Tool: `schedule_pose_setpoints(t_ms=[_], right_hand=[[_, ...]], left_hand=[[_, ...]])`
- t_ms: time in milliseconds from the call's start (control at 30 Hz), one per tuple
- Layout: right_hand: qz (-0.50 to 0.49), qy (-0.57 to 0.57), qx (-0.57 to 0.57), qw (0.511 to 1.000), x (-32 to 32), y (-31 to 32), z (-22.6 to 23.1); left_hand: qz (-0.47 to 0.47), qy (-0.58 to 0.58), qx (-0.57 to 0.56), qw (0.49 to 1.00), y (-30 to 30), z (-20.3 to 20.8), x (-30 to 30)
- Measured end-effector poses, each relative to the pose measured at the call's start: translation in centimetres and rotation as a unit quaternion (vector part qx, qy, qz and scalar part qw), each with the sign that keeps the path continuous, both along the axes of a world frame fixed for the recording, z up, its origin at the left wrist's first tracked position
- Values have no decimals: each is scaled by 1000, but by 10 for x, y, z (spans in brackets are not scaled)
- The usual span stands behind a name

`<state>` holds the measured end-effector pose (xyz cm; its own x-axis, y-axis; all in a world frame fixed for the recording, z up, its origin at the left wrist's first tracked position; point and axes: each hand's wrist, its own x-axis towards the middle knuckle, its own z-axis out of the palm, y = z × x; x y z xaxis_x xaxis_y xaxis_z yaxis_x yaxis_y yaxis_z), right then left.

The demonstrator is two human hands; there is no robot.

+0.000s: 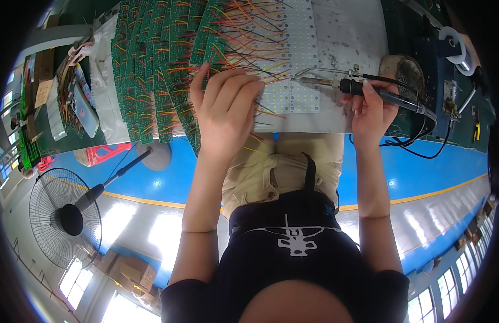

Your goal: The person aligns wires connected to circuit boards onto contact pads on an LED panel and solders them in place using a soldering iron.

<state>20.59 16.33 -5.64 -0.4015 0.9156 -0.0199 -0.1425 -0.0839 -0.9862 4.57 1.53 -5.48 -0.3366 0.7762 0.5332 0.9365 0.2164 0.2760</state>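
My right hand [372,116] is wrapped round the black handle of a soldering iron [381,95]. A thin curved metal feed tube [322,70] runs above its tip. The tip points left, at the edge of a white panel [300,99] dotted with rows of small pads. My left hand [226,105] lies palm down over the near edge of the green circuit boards, fingers bent. Its thumb side seems to pinch a thin wire [276,80] leading toward the iron's tip; the fingertips are partly hidden. Red, yellow and black wires [255,37] fan out across the panel.
Overlapping green circuit boards [147,70] with short wires cover the bench's left. A solder spool [455,48] on a stand and a round, worn holder [403,72] are at right. A phone [86,116] lies far left. A standing fan [71,218] is on the floor.
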Motion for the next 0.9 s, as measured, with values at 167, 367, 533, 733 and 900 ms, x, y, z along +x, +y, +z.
schedule_pose_setpoints(t_ms=[167,367,533,733,900], right_hand=[[-2,2,6,1000,0,0,0],[-3,-8,12,1000,0,0,-1],[5,-6,22,1000,-1,1,0],[2,-1,20,1000,-1,0,0],[0,-5,18,1000,-1,0,0]], left_hand=[[-1,-8,-2,1000,0,2,0],[-3,-19,-5,1000,-2,4,1],[-7,-33,-7,999,-2,1,0],[0,-28,-3,1000,-2,1,2],[1,-31,4,999,-3,1,2]])
